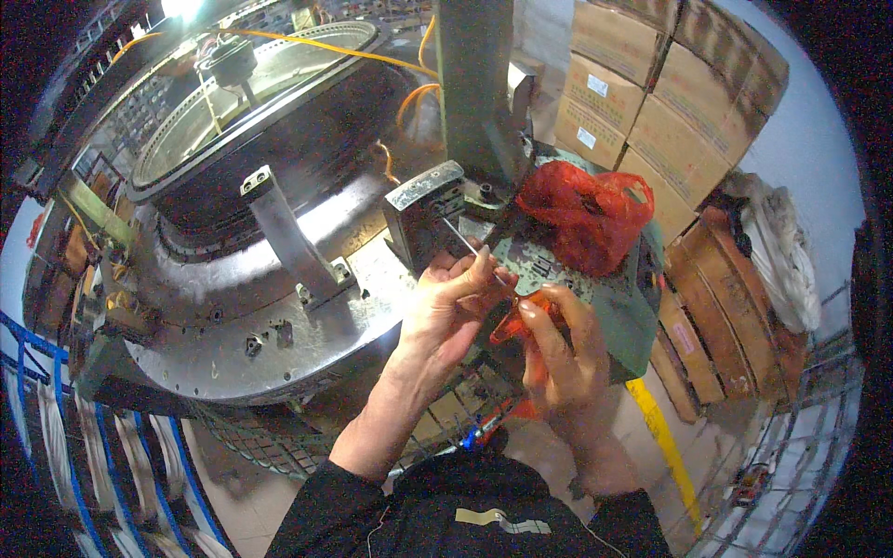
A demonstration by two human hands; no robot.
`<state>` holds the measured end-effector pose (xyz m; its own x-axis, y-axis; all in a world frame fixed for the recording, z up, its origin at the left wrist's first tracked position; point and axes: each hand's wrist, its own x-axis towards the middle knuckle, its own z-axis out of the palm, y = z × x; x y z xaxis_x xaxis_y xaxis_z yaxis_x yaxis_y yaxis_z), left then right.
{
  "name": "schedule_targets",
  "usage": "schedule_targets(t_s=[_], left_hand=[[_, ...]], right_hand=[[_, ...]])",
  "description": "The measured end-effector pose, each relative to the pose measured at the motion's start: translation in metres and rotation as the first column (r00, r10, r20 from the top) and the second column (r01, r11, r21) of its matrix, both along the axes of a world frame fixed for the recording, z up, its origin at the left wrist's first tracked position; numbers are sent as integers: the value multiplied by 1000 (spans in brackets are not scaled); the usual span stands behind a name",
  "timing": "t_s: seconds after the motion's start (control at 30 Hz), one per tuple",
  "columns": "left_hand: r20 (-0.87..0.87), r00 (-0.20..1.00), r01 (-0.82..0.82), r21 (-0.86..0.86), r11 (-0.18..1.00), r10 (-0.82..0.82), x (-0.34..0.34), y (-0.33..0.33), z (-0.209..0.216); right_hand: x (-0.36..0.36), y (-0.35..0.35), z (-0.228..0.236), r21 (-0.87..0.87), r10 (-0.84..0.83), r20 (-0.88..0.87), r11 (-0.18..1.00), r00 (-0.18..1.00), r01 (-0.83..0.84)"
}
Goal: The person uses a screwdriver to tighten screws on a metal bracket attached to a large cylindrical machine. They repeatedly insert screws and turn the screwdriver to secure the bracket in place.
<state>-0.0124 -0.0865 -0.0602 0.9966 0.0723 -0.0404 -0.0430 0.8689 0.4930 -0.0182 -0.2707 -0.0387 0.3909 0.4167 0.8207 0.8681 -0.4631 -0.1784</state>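
Note:
A slim metal-shafted tool (473,242) with a translucent orange handle, shaped somewhat like a screwdriver, slants between my hands. My left hand (451,307) pinches its shaft between thumb and fingers. At the lower end my right hand (563,344) is closed on the orange handle (510,327), and its fingers hide part of it. The shaft's upper tip reaches the side of an upright dark metal block (423,209) on the machine. Whether the tip touches the block or enters a hole there, I cannot tell.
Beside the block lies a red plastic bag (591,214) on a green machine base (619,316). A green post (476,84) rises behind. Left stand a metal bracket (290,228) and a large round machine ring (251,372). Cardboard boxes (698,112) are stacked at right.

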Motion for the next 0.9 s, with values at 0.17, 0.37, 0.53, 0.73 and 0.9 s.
schedule_targets(t_s=[0.17, 0.37, 0.53, 0.73, 0.9], left_hand=[[258, 745, -587, 692, 420, 616, -22, 1, 9], [660, 547, -658, 719, -222, 516, 12, 31, 28], [546, 651, -646, 764, 6, 526, 29, 36, 37], [573, 612, -687, 727, 7, 544, 34, 40, 32], [601, 614, -661, 746, -84, 512, 31, 40, 33]], right_hand=[[6, 2, 6, 17, -15, -5, 1000, 1000, 15], [5, 8, 7, 148, 248, -230, 965, 941, -218], [4, 4, 4, 9, 17, -161, 1000, 987, -15], [5, 2, 15, -153, -31, -124, 988, 992, 12], [6, 12, 35, -237, -152, 189, 952, 970, 195]])
